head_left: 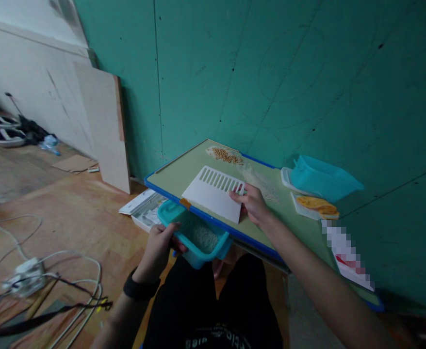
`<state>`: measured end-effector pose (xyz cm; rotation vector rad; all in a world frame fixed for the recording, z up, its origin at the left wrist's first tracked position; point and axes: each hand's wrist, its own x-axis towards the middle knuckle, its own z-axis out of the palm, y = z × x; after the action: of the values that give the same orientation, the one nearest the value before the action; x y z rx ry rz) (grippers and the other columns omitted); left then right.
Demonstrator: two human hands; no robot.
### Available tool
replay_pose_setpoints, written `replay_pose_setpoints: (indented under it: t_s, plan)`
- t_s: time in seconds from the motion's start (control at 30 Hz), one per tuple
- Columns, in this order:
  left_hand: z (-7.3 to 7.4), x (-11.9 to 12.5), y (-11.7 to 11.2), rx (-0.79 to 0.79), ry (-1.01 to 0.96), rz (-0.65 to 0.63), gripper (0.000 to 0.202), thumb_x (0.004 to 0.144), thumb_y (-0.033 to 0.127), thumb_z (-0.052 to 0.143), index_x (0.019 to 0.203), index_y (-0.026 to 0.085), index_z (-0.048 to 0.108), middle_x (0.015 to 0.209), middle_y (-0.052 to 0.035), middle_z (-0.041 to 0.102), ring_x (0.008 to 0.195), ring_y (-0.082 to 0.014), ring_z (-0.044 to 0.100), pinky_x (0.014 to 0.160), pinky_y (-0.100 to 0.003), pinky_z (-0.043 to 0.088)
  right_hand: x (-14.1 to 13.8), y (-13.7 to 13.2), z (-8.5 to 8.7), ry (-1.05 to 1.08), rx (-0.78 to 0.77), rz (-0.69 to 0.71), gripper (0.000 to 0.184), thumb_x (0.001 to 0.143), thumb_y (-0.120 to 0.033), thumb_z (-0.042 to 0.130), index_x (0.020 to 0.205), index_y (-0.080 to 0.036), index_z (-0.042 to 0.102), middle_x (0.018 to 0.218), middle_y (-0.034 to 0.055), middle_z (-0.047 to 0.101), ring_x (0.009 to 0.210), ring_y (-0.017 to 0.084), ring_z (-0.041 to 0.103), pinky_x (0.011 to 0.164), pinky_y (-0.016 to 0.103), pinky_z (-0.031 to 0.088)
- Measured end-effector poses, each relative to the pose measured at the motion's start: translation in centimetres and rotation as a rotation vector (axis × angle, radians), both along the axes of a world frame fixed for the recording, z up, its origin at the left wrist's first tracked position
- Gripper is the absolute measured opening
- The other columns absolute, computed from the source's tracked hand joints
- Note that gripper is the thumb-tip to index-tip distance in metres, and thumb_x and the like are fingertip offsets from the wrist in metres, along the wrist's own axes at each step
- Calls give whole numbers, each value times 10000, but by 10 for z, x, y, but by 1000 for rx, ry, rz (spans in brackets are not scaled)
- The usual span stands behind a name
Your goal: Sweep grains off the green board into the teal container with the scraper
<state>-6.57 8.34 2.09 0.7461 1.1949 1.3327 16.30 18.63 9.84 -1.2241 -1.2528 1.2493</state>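
Green table (184, 174), teal wall: my right hand (253, 206) pinches the white scraper (213, 194) at the near edge, my left hand (158, 247) grips the rice tub (198, 242) just below; I'd keep its rim snug, scraper flat.

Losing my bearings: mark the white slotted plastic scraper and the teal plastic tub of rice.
White slotted plastic scraper (213, 199): head view, flat blade middle.
Teal plastic tub (167, 211): head view, left rim.

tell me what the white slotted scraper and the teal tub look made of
White slotted scraper: likely thin matte plastic, a flat even sheet with clean-cut slots. Teal tub: probably moulded plastic, faintly glossy, with thick rim and rounded corners.
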Motion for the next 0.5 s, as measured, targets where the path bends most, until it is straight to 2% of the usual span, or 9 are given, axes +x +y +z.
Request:
replay_pose_setpoints:
  t_s: [0.17, 0.37, 0.5]
  plan:
    - [-3, 4, -2, -8, -9, -8, 426, 730, 330, 641, 337, 178, 580, 322, -78, 591, 258, -151, 523, 328, -243, 411, -4, -16, 1, 42, -18, 7, 417, 521, -355, 849, 845, -183, 652, 740, 15, 704, 633, 184, 635, 601, 304, 502]
    - [-3, 7, -2, -2, -6, -14, 417, 734, 335, 637, 349, 179, 595, 325, -69, 595, 264, -149, 533, 333, -238, 432, -4, -18, 0, 44, 3, 13, 400, 534, -367, 852, 833, -187, 656, 761, 18, 711, 658, 188, 641, 629, 312, 505]
    - [-2, 6, -2, -10, -6, -15, 418, 727, 333, 638, 341, 182, 587, 324, -72, 594, 263, -152, 534, 326, -238, 425, -5, -23, 2, 49, 45, 71, 379, 553, -368, 849, 828, -193, 656, 815, 31, 719, 675, 182, 643, 655, 315, 509]
